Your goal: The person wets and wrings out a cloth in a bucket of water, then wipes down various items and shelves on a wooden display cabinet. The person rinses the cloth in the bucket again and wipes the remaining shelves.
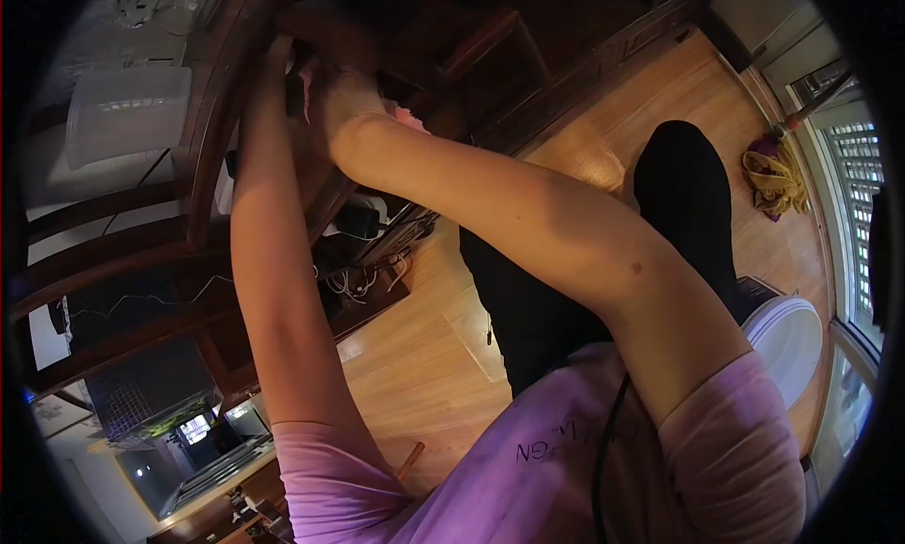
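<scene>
Both my arms reach into a dark wooden cabinet (212, 120). My right hand (344, 93) is bent at the wrist and is closed over a pink cloth (405, 117), which sticks out on both sides of it. Its fingertips are lost in shadow. My left hand (280, 54) is close beside it, deeper in the dark by the wooden edge. The left fingers are hidden, so I cannot tell what they touch.
A black device (361, 219) and tangled cables (353, 282) lie on a low shelf. Behind the glass stands a translucent plastic container (127, 115). A white bucket (787, 346) is beside me, and a yellow mop head (775, 181) rests on the wooden floor (424, 346).
</scene>
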`<state>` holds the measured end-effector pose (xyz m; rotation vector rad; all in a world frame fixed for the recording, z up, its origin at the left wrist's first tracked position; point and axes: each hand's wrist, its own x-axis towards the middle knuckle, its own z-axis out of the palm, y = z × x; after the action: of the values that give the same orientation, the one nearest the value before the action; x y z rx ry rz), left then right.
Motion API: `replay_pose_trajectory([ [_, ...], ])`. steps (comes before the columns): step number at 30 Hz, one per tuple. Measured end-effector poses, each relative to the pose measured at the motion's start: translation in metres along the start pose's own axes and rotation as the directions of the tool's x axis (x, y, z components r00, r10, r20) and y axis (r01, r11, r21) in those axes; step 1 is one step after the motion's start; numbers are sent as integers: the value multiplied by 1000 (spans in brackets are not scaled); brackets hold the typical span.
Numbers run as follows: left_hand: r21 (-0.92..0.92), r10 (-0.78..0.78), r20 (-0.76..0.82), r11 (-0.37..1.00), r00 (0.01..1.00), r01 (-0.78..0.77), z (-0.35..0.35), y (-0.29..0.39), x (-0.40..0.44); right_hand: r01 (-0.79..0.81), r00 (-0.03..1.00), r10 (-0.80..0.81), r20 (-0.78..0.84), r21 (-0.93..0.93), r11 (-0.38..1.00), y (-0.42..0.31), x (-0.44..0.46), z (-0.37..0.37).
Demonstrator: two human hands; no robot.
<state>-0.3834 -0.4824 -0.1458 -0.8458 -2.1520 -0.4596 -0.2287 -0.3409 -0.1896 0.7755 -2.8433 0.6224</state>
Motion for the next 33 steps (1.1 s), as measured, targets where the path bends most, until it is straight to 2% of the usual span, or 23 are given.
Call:
replay_pose_trajectory([
  [1,13,-2,28,1000,1000,1,4,-12,-1,-67,994,68,-87,21,998,-1,1,-1],
  [2,26,-3,57,1000,998,2,6,-25,-1,-67,994,68,-90,19,998,0,4,-2],
  [6,61,-19,149,998,989,10,4,-64,-3,-75,997,76,11,-50,996,4,21,-8],
  [8,403,-136,388,915,912,-35,-1,-82,-5,-87,995,90,35,-73,994,3,38,0],
  [10,672,-325,544,721,774,-170,-9,-95,-7,117,920,40,389,-371,921,1,46,-6],
  [11,759,-433,580,595,690,-264,-10,-100,-10,119,919,40,393,-373,920,2,42,-5],
  [12,758,-433,579,598,690,-260,-12,-103,-9,163,946,-28,323,-399,902,7,22,-29],
  [13,704,-436,613,681,659,-205,-17,-73,5,203,962,-98,255,-427,881,9,10,-44],
  [14,643,-433,647,752,627,-144,-19,-64,8,204,961,-97,259,-427,881,8,11,-41],
  [15,641,-434,648,754,626,-141,-18,-76,1,177,961,-58,269,-443,879,7,17,-34],
  [17,485,-303,566,874,767,-13,-17,-101,-16,154,959,-21,282,-458,876,3,37,-2],
  [18,390,-246,503,920,829,36,-17,-117,-26,-48,999,39,-32,-371,927,0,54,33],
  [19,286,-194,427,956,883,71,-17,-130,-33,-217,932,136,-335,-219,951,-2,62,52],
  [20,174,-150,340,980,928,95,-16,-136,-37,-217,933,135,-334,-221,951,-2,62,51],
  [21,171,-153,340,980,928,99,-21,-122,-36,-226,937,147,-318,-230,947,5,66,51],
  [23,466,-533,264,800,804,377,-38,-52,-22,-248,943,176,-283,-245,937,16,77,50],
  [26,366,-536,242,822,808,436,-47,34,-1,-281,946,220,-239,-263,923,18,122,50],
  [33,448,-596,243,769,766,456,-45,-35,-15,-340,940,304,-155,-339,878,18,94,35],
])
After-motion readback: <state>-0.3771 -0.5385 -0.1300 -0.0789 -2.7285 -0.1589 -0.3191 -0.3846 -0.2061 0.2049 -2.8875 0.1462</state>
